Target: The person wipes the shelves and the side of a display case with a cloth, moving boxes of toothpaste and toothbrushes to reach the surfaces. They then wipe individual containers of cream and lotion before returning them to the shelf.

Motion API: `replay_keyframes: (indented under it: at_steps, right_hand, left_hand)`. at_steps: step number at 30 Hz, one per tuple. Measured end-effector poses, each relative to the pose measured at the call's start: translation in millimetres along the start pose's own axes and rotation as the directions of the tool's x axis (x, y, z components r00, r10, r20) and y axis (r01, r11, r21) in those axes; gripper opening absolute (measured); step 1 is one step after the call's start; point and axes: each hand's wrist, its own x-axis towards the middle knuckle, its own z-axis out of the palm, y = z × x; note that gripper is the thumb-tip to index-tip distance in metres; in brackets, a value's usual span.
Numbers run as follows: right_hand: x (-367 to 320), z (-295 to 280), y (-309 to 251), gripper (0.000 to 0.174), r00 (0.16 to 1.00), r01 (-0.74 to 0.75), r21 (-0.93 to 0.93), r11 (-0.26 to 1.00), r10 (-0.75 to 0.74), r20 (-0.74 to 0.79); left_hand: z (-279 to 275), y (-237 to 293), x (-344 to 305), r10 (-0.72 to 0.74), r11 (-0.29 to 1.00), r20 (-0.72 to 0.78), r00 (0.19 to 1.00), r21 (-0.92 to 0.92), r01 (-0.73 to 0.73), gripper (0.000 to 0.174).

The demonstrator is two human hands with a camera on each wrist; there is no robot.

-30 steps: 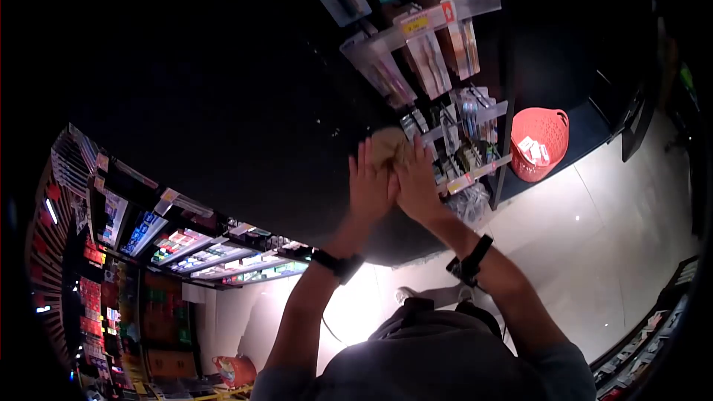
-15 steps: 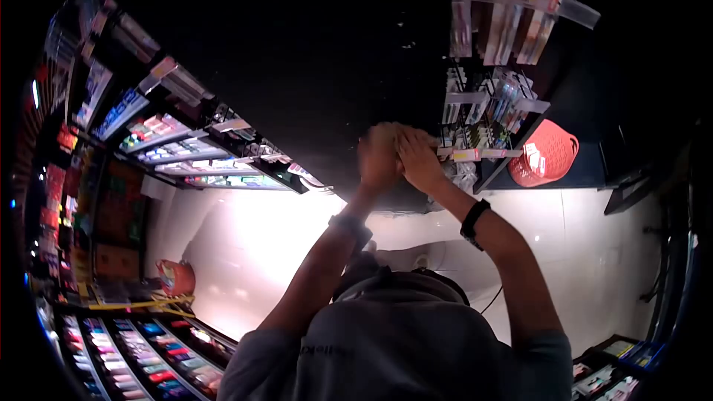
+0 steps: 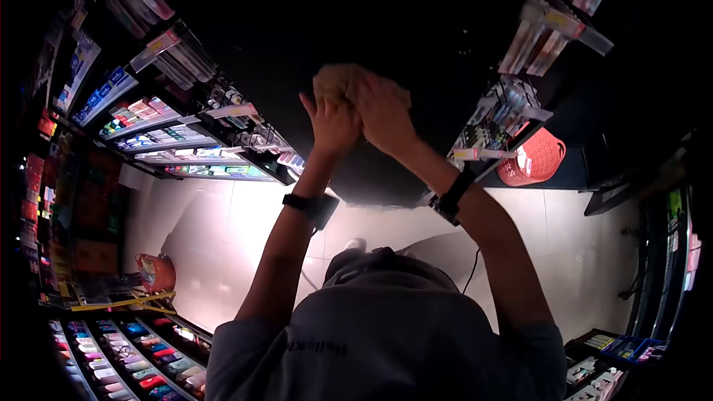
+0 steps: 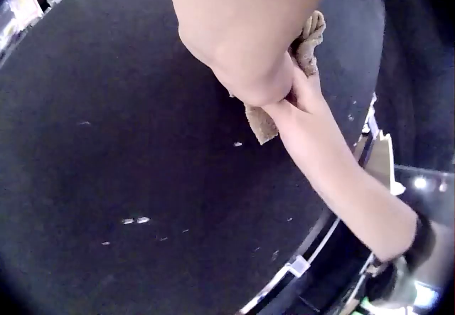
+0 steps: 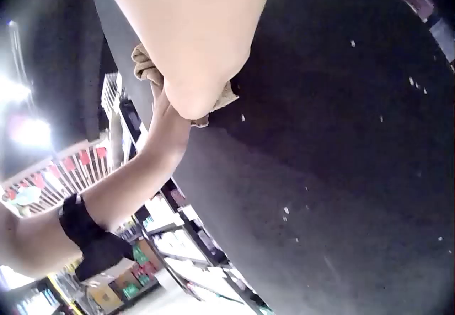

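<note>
Tan cloth [image 3: 336, 76] beneath left hand [image 3: 332, 125], right hand [image 3: 382, 113], against black surface [image 3: 282, 22]

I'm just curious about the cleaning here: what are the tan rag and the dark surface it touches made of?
The rag looks like soft woven cloth, matte tan: it folds and bunches. The dark surface seems hard and smooth, perhaps painted metal or laminate, I cannot tell which: flat, matte black, dotted with pale specks.

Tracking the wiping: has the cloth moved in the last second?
Yes. The cloth has slid left across the dark surface, away from the red basket.
</note>
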Motion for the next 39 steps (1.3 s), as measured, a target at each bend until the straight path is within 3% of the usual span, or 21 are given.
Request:
replay_keyframes:
  at_steps: [2, 4, 6, 8, 12, 14, 15, 16, 17, 18, 20, 21, 25, 26, 28, 29, 30, 32, 33, 37, 39]
  right_hand:
    - [-14, 21, -17, 0.042, 0.950, -0.099, 0.084, 0.991, 0.070, 0.303]
    - [-36, 60, -29, 0.043, 0.952, 0.044, 0.019, 0.999, -0.048, 0.304]
    - [-62, 97, -40, 0.044, 0.940, 0.184, -0.056, 0.981, -0.159, 0.303]
    - [-84, 117, -48, 0.044, 0.910, 0.239, -0.051, 0.970, -0.205, 0.362]
    - [-87, 106, -47, 0.045, 0.891, 0.257, -0.075, 0.963, -0.206, 0.405]
    - [-84, 88, -44, 0.044, 0.929, -0.019, 0.196, 0.980, -0.055, 0.366]
    - [-83, 76, -45, 0.044, 0.924, -0.029, 0.188, 0.982, -0.046, 0.380]
    - [-82, 61, -47, 0.045, 0.943, -0.181, 0.358, 0.916, 0.058, 0.328]
    - [-82, 49, -48, 0.045, 0.941, -0.309, 0.517, 0.798, 0.179, 0.287]
    - [-82, 42, -49, 0.045, 0.935, -0.329, 0.504, 0.799, 0.199, 0.295]
    - [-80, 31, -49, 0.048, 0.938, -0.346, 0.455, 0.821, 0.308, 0.158]
    - [-82, 28, -52, 0.048, 0.906, -0.420, 0.441, 0.793, 0.395, 0.151]
    - [-96, 21, -52, 0.060, 0.899, -0.420, 0.411, 0.809, 0.434, 0.063]
    - [-98, 18, -53, 0.060, 0.883, -0.446, 0.394, 0.804, 0.467, 0.049]
    - [-98, 1, -59, 0.061, 0.857, -0.512, 0.567, 0.645, 0.431, 0.284]
    - [-98, -8, -67, 0.058, 0.750, -0.621, 0.713, 0.325, 0.510, 0.421]
    - [-103, -11, -69, 0.058, 0.736, -0.627, 0.710, 0.320, 0.541, 0.407]
    - [-108, -18, -66, 0.052, 0.514, -0.643, 0.740, -0.197, 0.606, 0.607]
    - [-123, -6, -61, 0.041, 0.523, -0.642, 0.761, -0.092, 0.673, 0.522]
    - [-140, -27, -52, 0.033, 0.538, -0.600, 0.797, -0.065, 0.704, 0.463]
    - [-147, -40, -45, 0.024, 0.491, -0.667, 0.744, 0.054, 0.782, 0.383]
  left_hand:
    - [9, -16, -38, -0.084, 0.989, 0.246, 0.966, 0.136, 0.052, 0.048]
    - [28, -26, -76, -0.131, 0.986, 0.085, 0.988, 0.112, 0.122, 0.042]
    - [36, -44, -140, -0.143, 0.989, 0.452, 0.880, 0.037, 0.141, 0.039]
    - [40, -51, -180, -0.114, 0.993, 0.366, 0.924, 0.032, 0.110, 0.037]
    - [19, -65, -182, -0.073, 0.982, 0.511, 0.857, -0.111, 0.150, 0.040]
    - [0, -65, -161, -0.046, 0.945, 0.563, 0.825, -0.244, 0.218, 0.042]
    - [-25, -59, -134, -0.048, 0.910, 0.483, 0.874, -0.340, 0.237, 0.045]
    - [-36, -56, -119, -0.058, 0.865, 0.403, 0.914, -0.436, 0.247, 0.048]
    - [-33, -62, -118, -0.078, 0.772, 0.423, 0.903, -0.547, 0.323, 0.050]
    - [-36, -61, -111, -0.152, 0.441, 0.457, 0.876, -0.762, 0.474, 0.040]
    - [-47, -63, -95, -0.146, 0.036, 0.727, 0.671, -0.674, 0.738, 0.022]
    - [-43, -56, -90, -0.167, -0.126, 0.683, 0.711, -0.730, 0.672, 0.020]
    - [-37, -42, -66, -0.028, -0.250, 0.732, 0.680, -0.664, 0.705, 0.022]
    - [-36, -37, -62, 0.014, -0.246, 0.736, 0.677, -0.654, 0.715, 0.022]
    - [-47, -16, -43, 0.102, -0.211, 0.688, 0.719, -0.691, 0.691, 0.026]
    - [-52, -9, -36, 0.212, -0.117, 0.681, 0.701, -0.694, 0.710, 0.029]
    - [-50, -5, -33, 0.248, -0.113, 0.678, 0.692, -0.689, 0.716, 0.029]
    - [-46, 1, -27, 0.397, 0.003, 0.666, 0.632, -0.689, 0.725, 0.030]
    - [-45, 2, -22, 0.412, 0.003, 0.657, 0.631, -0.694, 0.720, 0.030]
    - [-49, -5, -6, 0.399, 0.190, 0.646, 0.651, -0.753, 0.631, 0.039]
    - [-38, -28, -9, 0.361, 0.266, 0.592, 0.721, -0.806, 0.529, 0.034]
